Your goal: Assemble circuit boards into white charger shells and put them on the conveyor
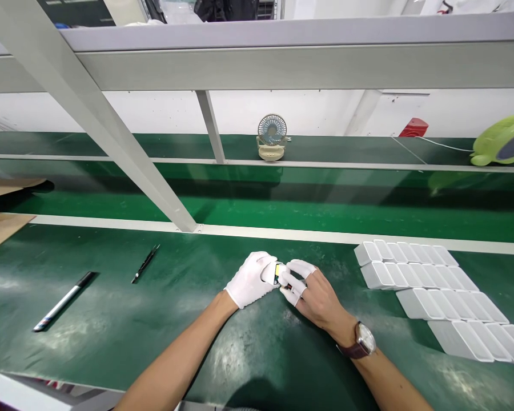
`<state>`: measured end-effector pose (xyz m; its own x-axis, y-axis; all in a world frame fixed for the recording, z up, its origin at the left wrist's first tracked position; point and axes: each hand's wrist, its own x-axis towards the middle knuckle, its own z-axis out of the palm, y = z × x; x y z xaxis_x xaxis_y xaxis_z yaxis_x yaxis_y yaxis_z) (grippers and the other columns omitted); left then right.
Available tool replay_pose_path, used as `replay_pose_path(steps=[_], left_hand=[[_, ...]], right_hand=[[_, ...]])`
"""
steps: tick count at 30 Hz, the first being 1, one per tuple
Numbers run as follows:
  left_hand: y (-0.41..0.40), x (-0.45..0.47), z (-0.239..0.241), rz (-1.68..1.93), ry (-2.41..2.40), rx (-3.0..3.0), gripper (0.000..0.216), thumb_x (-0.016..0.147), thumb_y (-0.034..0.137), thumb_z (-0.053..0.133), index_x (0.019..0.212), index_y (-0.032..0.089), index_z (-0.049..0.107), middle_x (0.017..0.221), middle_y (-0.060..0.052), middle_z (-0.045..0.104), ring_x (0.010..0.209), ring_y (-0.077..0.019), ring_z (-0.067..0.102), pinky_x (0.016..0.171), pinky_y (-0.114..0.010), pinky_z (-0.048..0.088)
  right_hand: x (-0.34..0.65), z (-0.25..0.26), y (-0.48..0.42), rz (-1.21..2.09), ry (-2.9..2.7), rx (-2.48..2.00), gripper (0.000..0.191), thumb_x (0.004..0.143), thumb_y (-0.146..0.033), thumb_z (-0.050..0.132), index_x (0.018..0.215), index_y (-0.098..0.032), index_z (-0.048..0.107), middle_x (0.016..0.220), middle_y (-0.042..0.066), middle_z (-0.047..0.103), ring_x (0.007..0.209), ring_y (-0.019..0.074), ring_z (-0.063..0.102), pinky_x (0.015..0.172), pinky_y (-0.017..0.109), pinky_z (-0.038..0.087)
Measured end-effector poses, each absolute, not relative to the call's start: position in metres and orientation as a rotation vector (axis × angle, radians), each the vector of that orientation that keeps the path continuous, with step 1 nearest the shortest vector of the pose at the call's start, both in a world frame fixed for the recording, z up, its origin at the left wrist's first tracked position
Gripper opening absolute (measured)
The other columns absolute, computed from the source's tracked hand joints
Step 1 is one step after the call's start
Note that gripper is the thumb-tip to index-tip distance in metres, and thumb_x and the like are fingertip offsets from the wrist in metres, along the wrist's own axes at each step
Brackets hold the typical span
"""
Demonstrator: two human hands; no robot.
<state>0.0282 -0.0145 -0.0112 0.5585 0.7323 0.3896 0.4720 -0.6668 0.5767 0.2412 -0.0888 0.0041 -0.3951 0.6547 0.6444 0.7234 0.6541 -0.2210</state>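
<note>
- 2 hands meet at the near middle of the dark green work mat (163, 319), both resting low on it.
- The left hand (252, 279) wears a full white glove and is curled closed around 1 small white plastic casing (270, 272); only part of that casing shows past the fingers.
- The right hand (314, 294) is bare apart from white finger cots on its fingertips (300, 266) (I can make out about 3 of them), and it carries 1 wristwatch with a brown strap (362, 341).
- The right fingertips pinch narrowly at the open end of the casing, where 1 small yellow-and-black part (278, 273) shows between the 2 hands; whether they grip that part or only touch it I cannot tell.
- To the right of the hands, 4 staggered rows of white rectangular plastic casings (437, 297) lie side by side on the mat, each row holding roughly 5 to 7 pieces; the exact count is unclear at the frame edge.
- To the left lie 2 loose tools, well apart from the hands: 1 black-and-white marker pen (63, 301) nearer, and 1 pair of thin black tweezers (145, 264) farther.
- Beyond the mat runs 1 bright green conveyor belt (282, 200).
- On the far ledge stand 1 small beige desk fan (272, 137) and, at the right edge, 1 lime-green fan (503, 138).
</note>
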Motion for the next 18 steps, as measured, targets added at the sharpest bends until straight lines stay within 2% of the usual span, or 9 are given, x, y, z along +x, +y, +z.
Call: replay_pose_path(steps=[8, 13, 18], left_hand=[[-0.0134, 0.0287, -0.0111, 0.837, 0.984, 2.373, 0.05, 0.072, 0.027, 0.08, 0.117, 0.022, 0.058, 0.113, -0.008, 0.062, 0.107, -0.0241, 0.058, 0.097, -0.042, 0.052], [-0.013, 0.0286, -0.0135, 0.814, 1.005, 2.361, 0.054, 0.073, 0.031, 0.08, 0.121, 0.022, 0.057, 0.117, -0.01, 0.06, 0.109, -0.0258, 0.058, 0.096, -0.044, 0.053], [-0.0132, 0.0285, -0.0135, 0.79, 1.023, 2.36, 0.057, 0.072, 0.034, 0.081, 0.122, 0.022, 0.057, 0.117, -0.01, 0.06, 0.11, -0.0265, 0.058, 0.096, -0.045, 0.053]], right_hand=[[0.2427, 0.0058, -0.0894, -0.09, -2.145, -1.073, 0.055, 0.087, -0.015, 0.068, 0.138, -0.018, 0.048, 0.124, 0.017, 0.06, 0.126, 0.0323, 0.053, 0.101, 0.052, 0.052], [0.2445, 0.0046, -0.0887, -0.04, -2.115, -1.09, 0.061, 0.089, -0.02, 0.067, 0.144, -0.019, 0.041, 0.124, 0.014, 0.062, 0.126, 0.0295, 0.054, 0.102, 0.05, 0.052], [0.2456, 0.0014, -0.0883, -0.025, -2.123, -1.083, 0.063, 0.09, -0.018, 0.066, 0.147, -0.019, 0.038, 0.129, 0.015, 0.061, 0.13, 0.0304, 0.051, 0.103, 0.05, 0.052]])
